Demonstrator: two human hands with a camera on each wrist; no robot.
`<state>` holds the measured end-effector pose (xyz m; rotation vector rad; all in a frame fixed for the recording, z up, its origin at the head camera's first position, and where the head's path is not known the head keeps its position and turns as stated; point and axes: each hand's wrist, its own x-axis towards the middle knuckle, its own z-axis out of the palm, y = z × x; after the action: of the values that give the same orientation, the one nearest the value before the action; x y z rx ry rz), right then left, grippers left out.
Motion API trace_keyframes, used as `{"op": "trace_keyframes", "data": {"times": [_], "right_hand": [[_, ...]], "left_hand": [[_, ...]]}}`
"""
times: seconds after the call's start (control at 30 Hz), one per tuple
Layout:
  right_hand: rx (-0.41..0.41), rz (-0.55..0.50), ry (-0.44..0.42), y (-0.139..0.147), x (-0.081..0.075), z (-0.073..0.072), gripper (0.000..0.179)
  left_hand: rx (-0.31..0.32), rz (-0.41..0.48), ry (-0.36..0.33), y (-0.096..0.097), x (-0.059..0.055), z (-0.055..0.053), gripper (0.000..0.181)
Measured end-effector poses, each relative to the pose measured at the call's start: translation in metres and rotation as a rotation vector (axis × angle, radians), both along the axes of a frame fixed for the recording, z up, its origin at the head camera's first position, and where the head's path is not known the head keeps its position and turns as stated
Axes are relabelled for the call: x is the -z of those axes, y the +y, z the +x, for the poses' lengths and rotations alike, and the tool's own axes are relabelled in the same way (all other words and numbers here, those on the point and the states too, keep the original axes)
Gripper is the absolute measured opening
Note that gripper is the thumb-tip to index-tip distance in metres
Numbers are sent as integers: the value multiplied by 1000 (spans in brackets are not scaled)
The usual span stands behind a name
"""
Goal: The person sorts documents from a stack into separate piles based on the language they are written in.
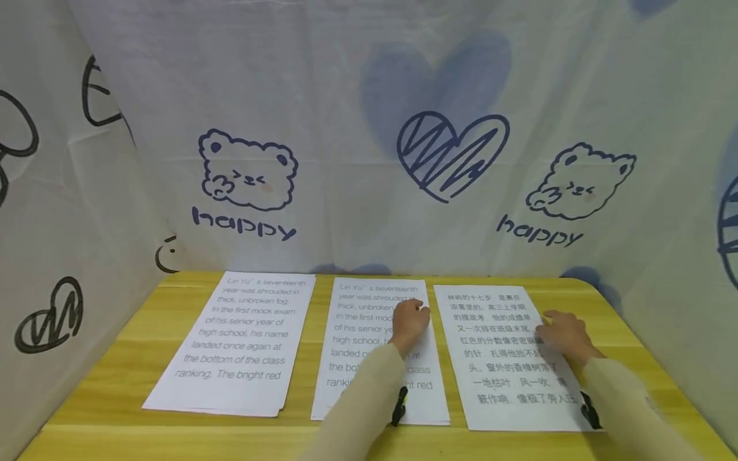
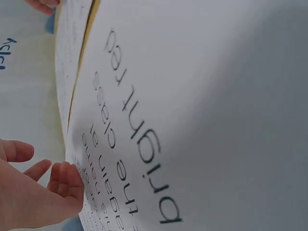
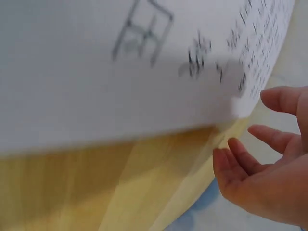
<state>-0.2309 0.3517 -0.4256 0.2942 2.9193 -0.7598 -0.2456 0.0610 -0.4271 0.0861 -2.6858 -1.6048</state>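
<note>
Three white printed paper sheets lie in a row on the table. My left hand (image 1: pixel 410 325) is over the upper right part of the middle sheet (image 1: pixel 352 346), which bears English text. In the left wrist view its fingers (image 2: pixel 65 180) are loosely bent, with nothing held; whether they touch the paper I cannot tell. At the right edge of the right sheet (image 1: pixel 490 358), printed with Chinese characters, is my right hand (image 1: pixel 567 334). Its fingers (image 3: pixel 269 137) are spread and slightly bent in the right wrist view, apart from one another and holding nothing.
The left sheet (image 1: pixel 236 339), also in English, has another paper edge showing beneath its lower right corner. All the papers lie on a yellow wood-grain table (image 1: pixel 98 397) with rounded far corners. A pale cloth (image 1: pixel 346 211) with bear and heart drawings hangs behind and at the sides.
</note>
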Motion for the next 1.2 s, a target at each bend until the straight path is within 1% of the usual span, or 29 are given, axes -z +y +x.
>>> {"op": "trace_keyframes", "data": {"times": [0.1,0.17,0.27,0.37,0.53,0.63,0.77,0.9,0.97,1.03,1.1,1.2], "right_hand": [[-18,45,15,-13,2,2,57],[-36,61,33,-21,1,3,56],[-55,40,68,-34,-4,2,55],[-68,-23,104,-49,-11,1,54],[-117,-70,155,-79,-15,-1,51],[-157,-86,160,-98,-13,0,49],[-221,-121,173,-120,-10,1,47],[-243,-173,163,-140,-9,1,47],[-243,-207,156,-150,-9,1,47],[-248,-240,157,-158,-9,2,46],[-252,-271,165,-165,-8,2,46],[-236,-329,160,-172,-7,3,45]], "left_hand": [[3,51,-50,-7,0,-1,33],[10,77,-66,-13,0,-1,33],[25,84,-78,-23,-1,0,35],[45,75,-78,-32,-2,2,36],[93,95,-48,-52,-6,6,37],[109,79,14,-69,-6,9,37],[106,58,72,-92,-7,17,38],[79,67,74,-115,-13,23,38],[63,49,86,-126,-16,25,37],[52,52,64,-136,-16,26,38],[45,61,20,-145,-15,26,40],[35,111,-49,-158,-9,24,42]]}}
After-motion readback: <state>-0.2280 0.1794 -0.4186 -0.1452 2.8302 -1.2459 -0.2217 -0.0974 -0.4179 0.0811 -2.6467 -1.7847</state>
